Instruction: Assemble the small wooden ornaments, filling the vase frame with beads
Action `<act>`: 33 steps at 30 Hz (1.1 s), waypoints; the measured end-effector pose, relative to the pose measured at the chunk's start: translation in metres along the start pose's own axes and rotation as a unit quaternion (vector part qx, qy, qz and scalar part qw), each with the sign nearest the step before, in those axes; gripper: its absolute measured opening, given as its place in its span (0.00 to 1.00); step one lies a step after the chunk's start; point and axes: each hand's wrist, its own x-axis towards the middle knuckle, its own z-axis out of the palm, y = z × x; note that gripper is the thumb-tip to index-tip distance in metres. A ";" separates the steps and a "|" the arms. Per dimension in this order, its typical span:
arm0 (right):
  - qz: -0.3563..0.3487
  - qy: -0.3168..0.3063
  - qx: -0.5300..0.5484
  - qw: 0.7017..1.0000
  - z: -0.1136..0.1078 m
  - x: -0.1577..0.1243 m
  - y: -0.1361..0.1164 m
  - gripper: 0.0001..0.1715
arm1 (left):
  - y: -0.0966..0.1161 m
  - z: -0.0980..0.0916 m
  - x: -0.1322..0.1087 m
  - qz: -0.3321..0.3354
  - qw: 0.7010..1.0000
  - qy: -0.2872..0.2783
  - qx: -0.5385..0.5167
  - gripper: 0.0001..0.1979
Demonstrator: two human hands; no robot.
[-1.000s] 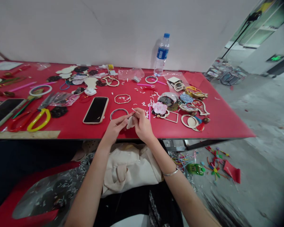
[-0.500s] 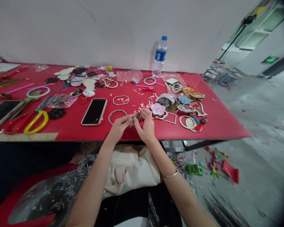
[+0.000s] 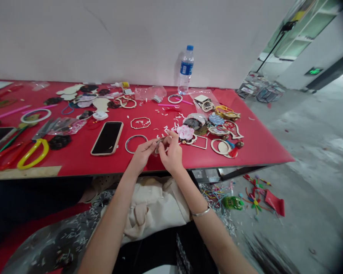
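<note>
- A yellow scissor handle (image 3: pixel 32 154) is lying at the far left of the red tabletop (image 3: pixel 77 163), at about 9 o'clock from the left hand, with a red loop handle (image 3: pixel 5 158) beside it.
- A phone (image 3: pixel 107 138) is lying face up, at about 10 o'clock from the left hand, and a metal ring (image 3: pixel 135 144) is resting just beside it.
- The left hand (image 3: pixel 143 154) is narrowly closed, its thumb and fingers pinching one end of a small pale piece (image 3: pixel 157 149). The piece is too small to make out clearly.
- That piece is sitting between the hands, near the tabletop's front edge, and the right hand (image 3: pixel 171 152) is narrowly closed on its other side, its fingertips working at it.
- A pale canvas bag (image 3: pixel 151 209) is lying on the person's lap, at about 6 o'clock from the hands.
- Fine work like this seems to go best with both wrists steady and the fingertips close together, so the piece isn't slipping.
- A pink paper flower (image 3: pixel 185 132) is lying at about 2 o'clock from the right hand, among white strips (image 3: pixel 167 131).
- A wooden oval frame (image 3: pixel 221 146) is resting further right, at about 3 o'clock.
</note>
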 end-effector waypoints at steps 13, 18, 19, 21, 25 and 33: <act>-0.102 -0.025 -0.137 0.985 -0.013 0.001 0.008 0.17 | -0.008 -0.004 0.003 0.034 0.990 -0.028 0.133 0.27; -0.128 0.010 -0.147 0.981 -0.013 -0.001 0.009 0.18 | -0.003 -0.001 0.004 0.041 0.986 -0.038 0.158 0.29; -0.136 0.018 -0.153 0.979 -0.012 -0.001 0.010 0.18 | -0.002 0.000 0.004 0.040 0.985 -0.040 0.162 0.29; -0.151 0.031 -0.172 0.973 -0.011 -0.002 0.010 0.18 | -0.001 0.001 0.005 0.040 0.984 -0.045 0.165 0.29; -0.181 0.052 -0.211 0.959 -0.009 -0.003 0.009 0.15 | -0.002 0.001 0.004 0.046 0.984 -0.042 0.168 0.29; -0.174 0.041 -0.234 0.956 -0.007 -0.005 0.012 0.14 | -0.005 0.001 0.001 0.056 0.982 -0.040 0.175 0.27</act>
